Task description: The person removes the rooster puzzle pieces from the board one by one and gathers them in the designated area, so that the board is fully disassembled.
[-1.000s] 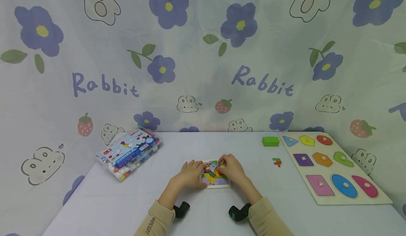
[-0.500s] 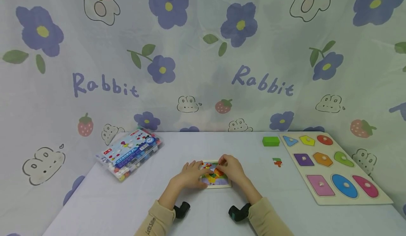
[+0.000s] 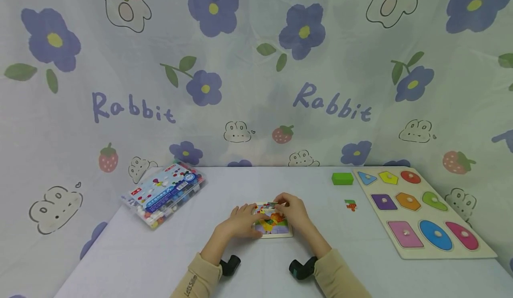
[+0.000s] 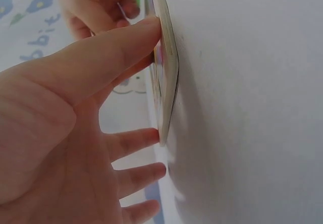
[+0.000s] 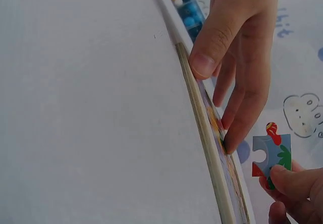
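A small framed jigsaw puzzle (image 3: 274,230) with a colourful picture lies on the white table between both hands. My left hand (image 3: 240,223) steadies its left side, the thumb on the near edge and a finger reaching across the picture; the other fingers are spread. Over the puzzle's top right corner is my right hand (image 3: 294,211). In the right wrist view it pinches a jigsaw piece (image 5: 275,151), blue with green and red, between thumb and fingers, raised off the board. Part of the picture is hidden beneath my left fingers. Another jigsaw piece (image 3: 351,205) lies off to the right.
At the back left lies a clear case (image 3: 164,193) of coloured beads. A green block (image 3: 342,178) sits at the back right, beside a wooden shape board (image 3: 410,250) with knobbed pieces. A patterned curtain (image 3: 256,75) hangs behind the table.
A left finger has stretched out over the picture. My right hand has shifted slightly up at the puzzle's top right, and the jigsaw piece in its fingers now shows raised from the board.
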Motion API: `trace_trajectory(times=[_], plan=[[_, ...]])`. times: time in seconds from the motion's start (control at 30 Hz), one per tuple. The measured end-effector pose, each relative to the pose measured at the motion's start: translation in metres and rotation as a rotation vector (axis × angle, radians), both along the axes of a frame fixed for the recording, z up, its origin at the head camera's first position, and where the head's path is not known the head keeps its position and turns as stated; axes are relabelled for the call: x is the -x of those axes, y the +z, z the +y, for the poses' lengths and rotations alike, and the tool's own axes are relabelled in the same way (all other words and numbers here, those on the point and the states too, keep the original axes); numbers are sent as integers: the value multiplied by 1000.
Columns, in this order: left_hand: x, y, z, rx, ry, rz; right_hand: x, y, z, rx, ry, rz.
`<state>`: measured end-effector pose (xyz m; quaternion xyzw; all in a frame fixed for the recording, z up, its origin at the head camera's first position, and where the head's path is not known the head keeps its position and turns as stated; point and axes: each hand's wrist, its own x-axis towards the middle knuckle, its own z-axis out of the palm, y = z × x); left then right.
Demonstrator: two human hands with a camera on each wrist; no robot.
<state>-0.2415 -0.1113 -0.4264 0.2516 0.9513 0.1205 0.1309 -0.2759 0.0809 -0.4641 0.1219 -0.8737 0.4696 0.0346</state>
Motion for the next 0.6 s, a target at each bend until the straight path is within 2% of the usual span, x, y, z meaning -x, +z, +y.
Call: trace_trajectory(times=[0.33,0.6], plan=[[0,0,-1,-11,1,-10,1,10,4,78,-81,-75],[1,-2,-1,-15,3,-6,3,11,17,123,-91,-94]])
